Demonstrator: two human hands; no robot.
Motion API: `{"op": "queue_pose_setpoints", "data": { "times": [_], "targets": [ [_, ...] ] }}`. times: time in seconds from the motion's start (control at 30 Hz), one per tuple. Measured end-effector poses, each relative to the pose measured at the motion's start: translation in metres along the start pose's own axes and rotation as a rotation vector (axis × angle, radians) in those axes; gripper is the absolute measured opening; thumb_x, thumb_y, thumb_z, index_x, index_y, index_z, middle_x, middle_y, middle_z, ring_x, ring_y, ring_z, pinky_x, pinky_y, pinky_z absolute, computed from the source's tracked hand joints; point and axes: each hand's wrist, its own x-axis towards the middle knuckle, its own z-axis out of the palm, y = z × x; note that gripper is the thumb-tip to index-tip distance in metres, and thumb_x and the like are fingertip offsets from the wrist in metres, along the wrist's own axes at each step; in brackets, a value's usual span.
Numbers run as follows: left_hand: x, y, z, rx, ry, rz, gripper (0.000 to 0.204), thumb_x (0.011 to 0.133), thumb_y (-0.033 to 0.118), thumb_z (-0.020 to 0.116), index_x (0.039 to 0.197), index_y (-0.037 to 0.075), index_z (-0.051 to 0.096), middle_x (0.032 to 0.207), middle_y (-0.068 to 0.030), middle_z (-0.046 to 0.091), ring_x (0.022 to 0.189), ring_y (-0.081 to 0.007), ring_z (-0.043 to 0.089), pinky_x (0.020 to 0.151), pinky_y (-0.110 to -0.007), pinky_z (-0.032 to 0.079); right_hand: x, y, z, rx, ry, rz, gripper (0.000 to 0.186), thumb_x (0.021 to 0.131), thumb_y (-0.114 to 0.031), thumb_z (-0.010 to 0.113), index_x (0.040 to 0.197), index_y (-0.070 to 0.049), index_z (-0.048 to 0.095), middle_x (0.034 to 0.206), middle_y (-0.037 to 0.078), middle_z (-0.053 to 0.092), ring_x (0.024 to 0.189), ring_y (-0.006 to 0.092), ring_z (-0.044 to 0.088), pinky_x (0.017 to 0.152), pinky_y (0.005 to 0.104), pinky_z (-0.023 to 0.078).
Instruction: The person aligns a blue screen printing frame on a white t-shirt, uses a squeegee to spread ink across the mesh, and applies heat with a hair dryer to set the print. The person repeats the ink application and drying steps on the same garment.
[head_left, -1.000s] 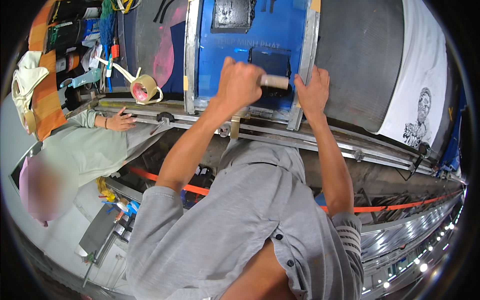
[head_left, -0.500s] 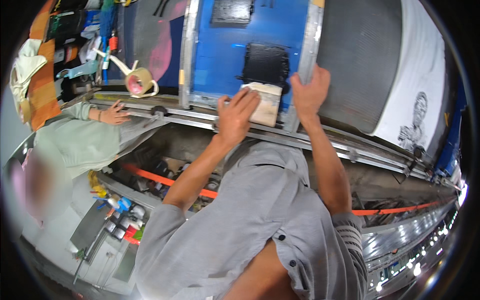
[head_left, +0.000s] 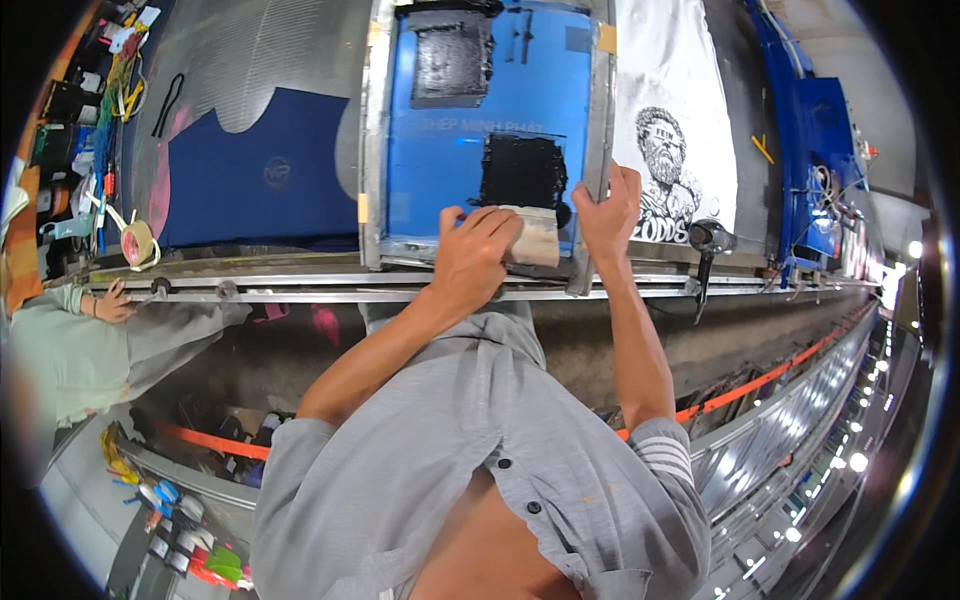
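Observation:
A silkscreen frame [head_left: 375,130] with metal sides and blue mesh [head_left: 425,175] is in front of me on the long table. My left hand [head_left: 470,255] is closed round a pale, flat squeegee [head_left: 538,238], held against the near part of the mesh. Just beyond its edge lies a thick patch of black ink [head_left: 522,170]; a second dark patch [head_left: 450,65] covers the far left of the mesh. My right hand [head_left: 610,210] grips the frame's right side near its near corner, thumb on the inner side. What lies under the frame is hidden.
Left of the frame lies a navy cloth piece [head_left: 235,195]; right, white cloth [head_left: 680,60] with a black printed figure. A black dryer-like tool [head_left: 706,242] sits by the metal rail [head_left: 400,294]. A tape roll [head_left: 138,244] and another person's hand [head_left: 113,301] are far left.
The frame and both my hands have moved right along the table, now close to the white cloth. The navy cloth has come into clear view on the left. Both grips stay the same.

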Motion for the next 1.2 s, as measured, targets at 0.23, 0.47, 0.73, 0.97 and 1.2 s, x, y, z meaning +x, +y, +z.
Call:
{"op": "queue_pose_setpoints", "data": {
  "times": [0.23,0.47,0.73,0.97,1.2],
  "targets": [
    [0.049,0.021,0.095,0.089,-0.343,-0.203,0.032,0.070,-0.004,0.060,0.097,0.006,0.072,0.105,-0.0091,0.072,0.100,-0.0287,0.065,0.081,-0.044,0.036,-0.023,0.122,0.011,0.049,-0.014,0.179,0.036,0.074,-0.018,0.072,0.103,0.002,0.067,0.101,0.021,0.059,0.097,0.0392,0.057,0.084,0.0470,0.047],
    [-0.011,0.048,0.129,0.269,-0.248,-0.021,0.055,0.072,-0.007,0.059,0.126,0.003,0.059,0.133,-0.0115,0.057,0.129,-0.0280,0.049,0.097,-0.049,0.035,-0.037,0.164,0.000,0.232,-0.126,0.351,0.052,0.088,-0.031,0.072,0.123,0.006,0.060,0.119,0.023,0.060,0.110,0.0384,0.058,0.093,0.0453,0.046],
    [-0.042,0.084,0.127,0.295,-0.256,-0.188,0.072,0.071,0.005,0.065,0.141,0.007,0.050,0.154,-0.0143,0.039,0.147,-0.0354,0.028,0.111,-0.065,0.024,-0.076,0.292,-0.122,-0.495,0.287,0.353,0.044,0.077,-0.022,0.067,0.113,0.003,0.064,0.111,0.021,0.064,0.111,0.0407,0.056,0.101,0.0516,0.043],
    [-0.017,0.088,0.112,0.213,-0.090,-0.136,0.058,0.078,0.013,0.072,0.134,0.008,0.056,0.153,-0.0146,0.040,0.148,-0.0369,0.027,0.115,-0.065,0.021,-0.073,0.385,-0.116,-0.440,-0.170,0.703,0.052,0.084,-0.041,0.070,0.116,-0.002,0.058,0.109,0.025,0.068,0.103,0.0474,0.064,0.085,0.0582,0.049],
    [0.005,0.042,0.065,0.124,0.138,-0.150,0.045,0.078,0.010,0.075,0.121,0.007,0.062,0.153,-0.0155,0.040,0.146,-0.0368,0.032,0.113,-0.063,0.028,-0.074,0.269,-0.196,-0.118,-0.077,0.739,0.037,0.079,-0.027,0.080,0.103,0.001,0.075,0.103,0.018,0.075,0.087,0.0317,0.071,0.079,0.0451,0.055]
  ]
}}
